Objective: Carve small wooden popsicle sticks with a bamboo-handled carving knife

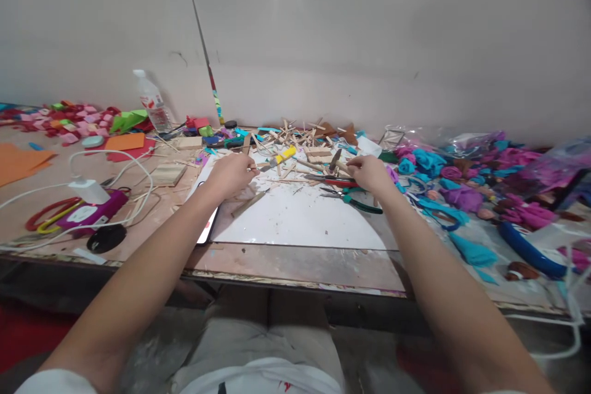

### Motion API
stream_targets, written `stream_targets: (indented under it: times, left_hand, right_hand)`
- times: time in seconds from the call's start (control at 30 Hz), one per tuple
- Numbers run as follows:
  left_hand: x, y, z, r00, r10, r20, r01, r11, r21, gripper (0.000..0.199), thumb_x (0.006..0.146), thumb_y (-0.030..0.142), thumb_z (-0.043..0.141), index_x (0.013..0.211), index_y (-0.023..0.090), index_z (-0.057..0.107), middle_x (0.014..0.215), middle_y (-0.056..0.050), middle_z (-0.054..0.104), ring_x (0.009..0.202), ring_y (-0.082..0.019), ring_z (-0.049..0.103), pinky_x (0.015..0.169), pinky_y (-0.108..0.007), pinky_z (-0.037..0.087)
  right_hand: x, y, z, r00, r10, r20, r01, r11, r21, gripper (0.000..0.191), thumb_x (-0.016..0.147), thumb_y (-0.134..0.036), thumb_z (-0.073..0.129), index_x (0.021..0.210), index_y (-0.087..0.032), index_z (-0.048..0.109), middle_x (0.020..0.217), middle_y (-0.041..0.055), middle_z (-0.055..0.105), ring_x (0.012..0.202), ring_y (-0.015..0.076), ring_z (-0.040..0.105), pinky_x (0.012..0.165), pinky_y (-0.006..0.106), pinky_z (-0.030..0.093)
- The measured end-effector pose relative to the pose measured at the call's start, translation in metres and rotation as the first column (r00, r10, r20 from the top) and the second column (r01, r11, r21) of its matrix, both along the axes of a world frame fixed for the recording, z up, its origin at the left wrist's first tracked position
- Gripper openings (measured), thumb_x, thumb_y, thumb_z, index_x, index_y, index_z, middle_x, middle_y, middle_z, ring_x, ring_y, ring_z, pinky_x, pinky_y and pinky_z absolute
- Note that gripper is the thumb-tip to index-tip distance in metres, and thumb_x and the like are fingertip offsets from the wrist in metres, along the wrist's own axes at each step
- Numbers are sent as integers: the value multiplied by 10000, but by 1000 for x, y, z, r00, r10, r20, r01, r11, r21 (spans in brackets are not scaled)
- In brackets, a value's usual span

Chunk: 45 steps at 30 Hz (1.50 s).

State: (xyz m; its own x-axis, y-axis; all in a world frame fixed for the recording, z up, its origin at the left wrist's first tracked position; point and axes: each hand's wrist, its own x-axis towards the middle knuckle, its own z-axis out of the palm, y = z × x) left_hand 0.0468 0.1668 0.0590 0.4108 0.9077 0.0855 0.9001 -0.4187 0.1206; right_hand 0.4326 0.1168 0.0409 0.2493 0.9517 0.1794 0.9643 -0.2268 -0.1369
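Note:
My left hand (233,173) is over the left part of a white sheet (295,221), its fingers pinched together. What they hold is too small to make out. Just right of these fingertips lies a yellow-handled craft knife (284,156). My right hand (369,173) is closed around the handle end of a small hammer (340,164) with a wooden handle and dark head. Below it are red-handled pliers (339,182) and green-handled pliers (360,202). Partly under my left forearm is a phone (207,229).
Thin wooden sticks (295,132) are heaped at the back. On the left are a wooden block (167,175), a purple charger box (95,212) with white cables, and a bottle (153,101). Coloured fabric pieces (462,194) and a blue tape roll (530,252) cover the right side.

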Motion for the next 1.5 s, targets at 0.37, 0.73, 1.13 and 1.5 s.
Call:
stream_targets:
  times: [0.37, 0.73, 1.13, 1.5]
  left_hand:
    - [1, 1, 1, 1000, 14, 15, -14, 1000, -10, 384, 1040, 439, 682, 1325, 182, 668, 1328, -103, 687, 1165, -242, 696, 999, -455, 621]
    - [3, -7, 9, 1000, 26, 3, -26, 999, -22, 375, 1042, 439, 678, 1321, 189, 672, 1332, -102, 686, 1168, -241, 695, 1001, -449, 621]
    - [2, -7, 9, 1000, 19, -7, -19, 1000, -25, 390, 1042, 443, 677, 1326, 176, 667, 1324, -105, 689, 1162, -242, 697, 999, -460, 621]
    - [2, -6, 7, 1000, 8, 13, -8, 1000, -26, 391, 1042, 445, 678, 1323, 172, 667, 1318, -104, 690, 1156, -242, 698, 996, -460, 622]
  right_hand:
    - [2, -16, 17, 981, 193, -32, -195, 970, -141, 402, 1025, -437, 672, 1349, -200, 657, 1385, 113, 668, 1181, 243, 686, 1003, 473, 615]
    - [13, -7, 13, 991, 134, 14, -133, 989, -59, 413, 1022, -435, 676, 1356, -193, 653, 1396, 122, 661, 1197, 248, 681, 1014, 479, 610]
    - [-21, -5, -1, 985, 147, -94, -148, 989, -1, 407, 1025, -438, 672, 1353, -199, 655, 1391, 115, 664, 1191, 246, 683, 1011, 480, 611]
    - [-30, 3, -8, 789, 194, -583, -220, 975, 26, 436, 1009, -445, 693, 1353, -181, 654, 1376, 106, 669, 1188, 265, 687, 992, 481, 618]
